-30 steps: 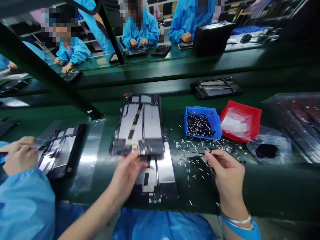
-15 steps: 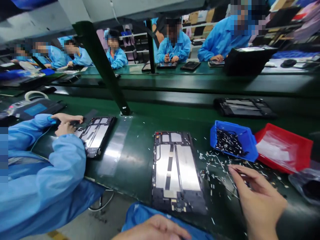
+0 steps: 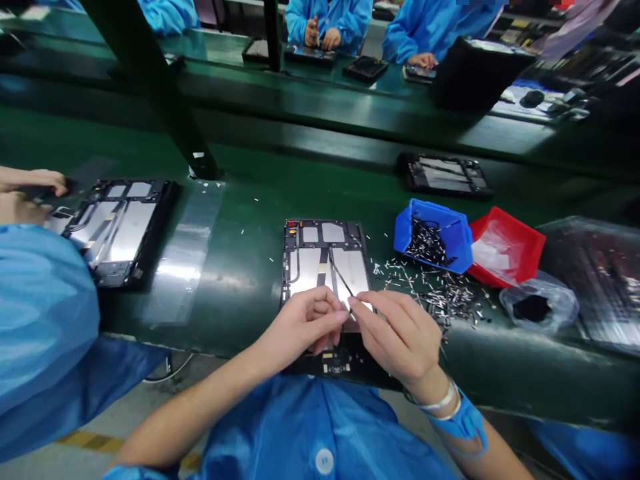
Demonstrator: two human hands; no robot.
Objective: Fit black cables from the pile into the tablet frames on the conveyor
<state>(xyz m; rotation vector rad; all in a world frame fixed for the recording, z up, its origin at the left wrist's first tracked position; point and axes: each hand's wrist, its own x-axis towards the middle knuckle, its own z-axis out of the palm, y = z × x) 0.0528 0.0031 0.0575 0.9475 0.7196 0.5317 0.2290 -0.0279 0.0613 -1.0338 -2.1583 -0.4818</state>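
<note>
Directly before me on the green bench lies an opened tablet [image 3: 305,257], its black frame and silver inner panels facing up. My left hand [image 3: 313,319] is closed in a pinch over its lower half. Close beside it, my right hand [image 3: 400,333] pinches too, the fingertips of both hands nearly meeting. Something tiny and pale shows between them, too small to name. A dark thin strip [image 3: 343,275] runs over the silver panel up to my right fingertips; whether it is held I cannot tell. My hands cover part of the tablet's lower half.
Right of the tablet stand a blue bin [image 3: 463,250] of small dark parts and a red bin [image 3: 535,257] with clear plastic. Loose bits [image 3: 453,297] and a plastic bag [image 3: 560,310] lie nearby. A co-worker's sleeve [image 3: 45,320] and another tablet [image 3: 135,230] are left, near a post [image 3: 165,100].
My right hand has moved left from the scattered bits to over the tablet. My left hand has come up from the bench's front edge to meet it. The view has tilted down.
</note>
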